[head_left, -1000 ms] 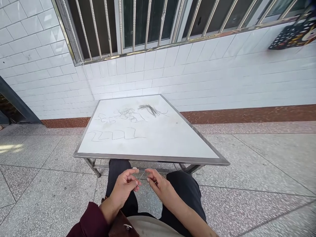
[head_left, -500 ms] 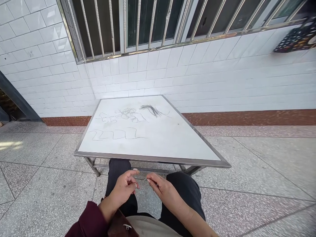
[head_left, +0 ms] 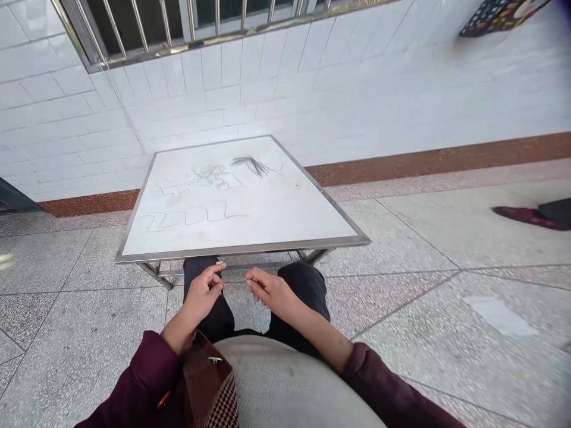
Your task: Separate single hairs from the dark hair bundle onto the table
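My left hand (head_left: pixel 204 292) is over my lap, in front of the table's near edge. Its index finger is stretched out, with a pale patch at the tip, and the thumb and other fingers are loosely bent; I see nothing in it. My right hand (head_left: pixel 271 291) is a short gap away, fingertips pinched on a thin wire that is barely visible below them. On the white tabletop (head_left: pixel 276 211) lie a bundle of dark, thin wires (head_left: pixel 254 165), a loose tangle of wire (head_left: pixel 212 175) and a wire bent into zigzags (head_left: pixel 196 215).
The low table has a metal frame (head_left: pixel 241 246) and stands by a white tiled wall (head_left: pixel 357 89) with a barred window (head_left: pixel 191 24). A person's dark red shoe (head_left: pixel 533 217) is on the floor at right. A pale sheet (head_left: pixel 500 315) lies nearer on the floor.
My view has swung right and down, so the table sits further left and higher. A shoe has come into view at right. My hands are slightly further apart, the right still pinching the wire.
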The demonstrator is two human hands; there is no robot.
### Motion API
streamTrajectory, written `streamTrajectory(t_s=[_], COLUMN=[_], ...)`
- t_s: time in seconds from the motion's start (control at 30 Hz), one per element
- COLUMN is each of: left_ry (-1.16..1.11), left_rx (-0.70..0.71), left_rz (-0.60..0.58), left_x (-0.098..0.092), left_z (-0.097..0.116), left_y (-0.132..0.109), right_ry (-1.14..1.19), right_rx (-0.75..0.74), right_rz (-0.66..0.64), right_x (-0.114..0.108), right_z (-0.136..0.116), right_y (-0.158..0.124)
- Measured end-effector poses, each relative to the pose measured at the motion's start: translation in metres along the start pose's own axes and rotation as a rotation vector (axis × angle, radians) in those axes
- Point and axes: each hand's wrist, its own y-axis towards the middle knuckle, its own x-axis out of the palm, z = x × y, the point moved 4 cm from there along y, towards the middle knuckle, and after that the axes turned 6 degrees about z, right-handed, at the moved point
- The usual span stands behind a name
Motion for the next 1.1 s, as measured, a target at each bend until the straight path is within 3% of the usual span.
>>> streamTrajectory(t_s=[0.1,0.23,0.43,0.6,0.8,0.93,1.1], left_ry=[0.110,0.158,0.121,0.233,0.364,0.460,0.596], left_rx=[0.044,0.080,0.094,0.149,0.228,0.278,0.308], left_rz=[-0.042,-0.045,0.129,0.366,0.580,0.668,0.720], left_x=[-0.001,-0.003,-0.030,-0.073,-0.114,-0.126,-0.124], left_z=[-0.002,-0.002,-0.004,-0.021,-0.038,-0.049,-0.065], left_y=[0.002,0.006,0.030,0.065,0.099,0.105,0.104], right_ry=[-0.034,0.026,0.241,0.427,0.409,0.337,0.226], right_rx=[-0.052,0.031,0.246,0.361,0.407,0.444,0.516], right_rz=[0.008,0.019,0.157,0.230,0.322,0.410,0.432], right_x=[-0.001,0.001,-0.018,-0.038,-0.060,-0.080,-0.098], right_z=[-0.001,0.003,0.018,0.030,0.040,0.062,0.093], right_y=[0.000,0.002,0.019,0.057,0.122,0.160,0.192])
